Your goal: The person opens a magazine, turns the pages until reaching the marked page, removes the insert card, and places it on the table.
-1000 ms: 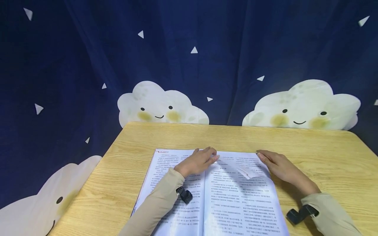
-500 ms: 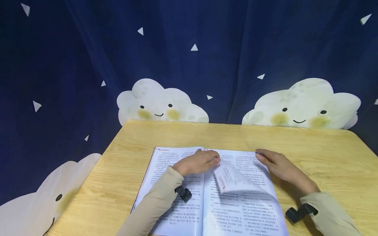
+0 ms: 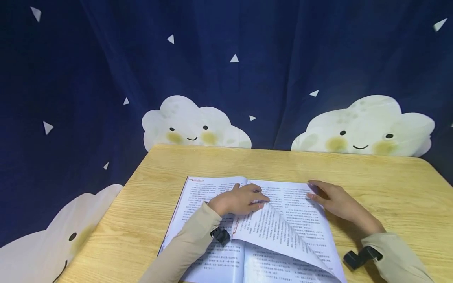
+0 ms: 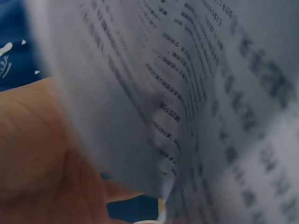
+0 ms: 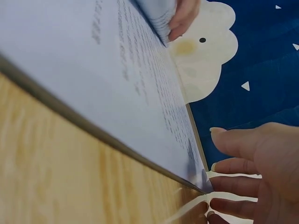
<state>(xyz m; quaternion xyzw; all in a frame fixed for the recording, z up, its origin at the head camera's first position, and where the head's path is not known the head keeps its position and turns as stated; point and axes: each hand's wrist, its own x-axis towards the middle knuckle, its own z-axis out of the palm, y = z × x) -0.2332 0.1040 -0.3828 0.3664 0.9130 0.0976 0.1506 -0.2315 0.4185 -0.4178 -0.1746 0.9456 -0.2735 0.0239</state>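
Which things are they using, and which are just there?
Being used:
open white paper book with black print
its curled white page
bare left grip, touching that page
bare right grip, by the book's corner

Just there:
pale yellow wooden table
dark blue cloth curtain with white clouds

From our head view we count one wooden desk [image 3: 192, 162], and two of its far corners show. On it we find one open book [image 3: 304, 220] with one page [image 3: 272, 234] curling up. We see one left hand [image 3: 242, 199] and one right hand [image 3: 339, 202], which makes two. We count two tan sleeves [image 3: 185, 245] and two black wrist cameras [image 3: 220, 236]. There is one blue curtain [image 3: 226, 84]. On it we count three white clouds [image 3: 192, 120]: two past the far edge, one past the left edge. We spot nine whole white triangles [image 3: 234, 58].
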